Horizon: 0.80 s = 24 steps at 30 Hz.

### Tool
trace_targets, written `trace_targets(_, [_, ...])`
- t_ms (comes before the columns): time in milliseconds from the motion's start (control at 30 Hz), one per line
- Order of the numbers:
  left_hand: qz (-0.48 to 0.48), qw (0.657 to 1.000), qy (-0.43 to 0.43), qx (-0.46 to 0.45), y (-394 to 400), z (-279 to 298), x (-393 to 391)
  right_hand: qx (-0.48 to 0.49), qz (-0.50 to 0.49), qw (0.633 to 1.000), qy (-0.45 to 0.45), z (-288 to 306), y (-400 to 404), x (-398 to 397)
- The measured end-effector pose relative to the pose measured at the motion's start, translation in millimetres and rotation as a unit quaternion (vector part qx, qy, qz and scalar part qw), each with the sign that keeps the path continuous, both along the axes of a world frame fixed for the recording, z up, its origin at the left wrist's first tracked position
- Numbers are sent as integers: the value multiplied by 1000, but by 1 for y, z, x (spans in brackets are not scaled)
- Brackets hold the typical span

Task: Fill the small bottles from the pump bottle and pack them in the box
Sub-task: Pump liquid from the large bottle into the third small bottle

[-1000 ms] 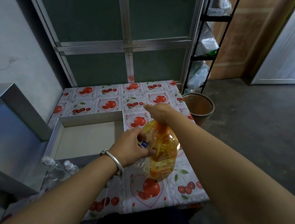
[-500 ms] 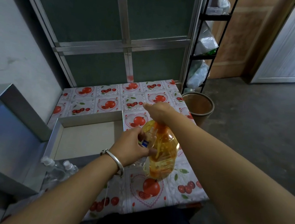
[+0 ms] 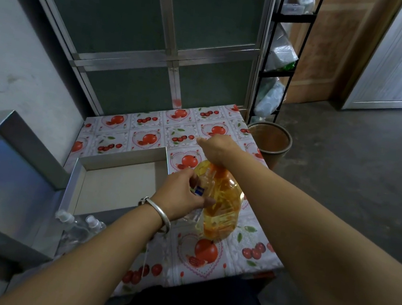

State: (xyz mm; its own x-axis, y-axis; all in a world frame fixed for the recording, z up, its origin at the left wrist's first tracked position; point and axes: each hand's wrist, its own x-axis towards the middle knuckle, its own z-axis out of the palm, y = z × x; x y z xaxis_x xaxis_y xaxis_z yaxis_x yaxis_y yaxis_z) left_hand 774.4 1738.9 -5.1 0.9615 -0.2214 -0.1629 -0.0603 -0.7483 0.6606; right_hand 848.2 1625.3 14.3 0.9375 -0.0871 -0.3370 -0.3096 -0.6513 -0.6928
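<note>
A large pump bottle [image 3: 223, 206] of orange-yellow liquid stands near the table's right front. My right hand [image 3: 216, 149] rests on its pump top, which the hand hides. My left hand [image 3: 180, 195] grips a small clear bottle [image 3: 201, 189] with a blue label, held against the pump bottle's left side. An open grey box [image 3: 114, 187] with nothing inside lies to the left on the table. Two small clear bottles with white caps [image 3: 79, 226] lie at the box's near left corner.
The box's silver lid [image 3: 0, 191] leans at the far left against the wall. The table [image 3: 245, 254] wears a fruit-print cloth. A brown bin [image 3: 269, 140] stands on the floor right of the table, beside a black rack with bags [image 3: 279, 60].
Both hands and the bottles have kept nearly the same pose; only a slight shift of the view shows.
</note>
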Motion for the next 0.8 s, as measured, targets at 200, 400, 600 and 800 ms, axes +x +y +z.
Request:
trace_targets(200, [0,1000,5,9,0,1,0,-48,51,997,38,6,3,-3])
trace_targets(400, [-4,1000,9,9,0,3,-2,-57,74,996,2,1,-1,-1])
trace_targets(600, [-8,1000,8,8,1,2,-1,-57,71,996,27,3,0,0])
trace_targets(800, [-8,1000,7,1,-1,2,0,-94,61,993,27,-3,1,8])
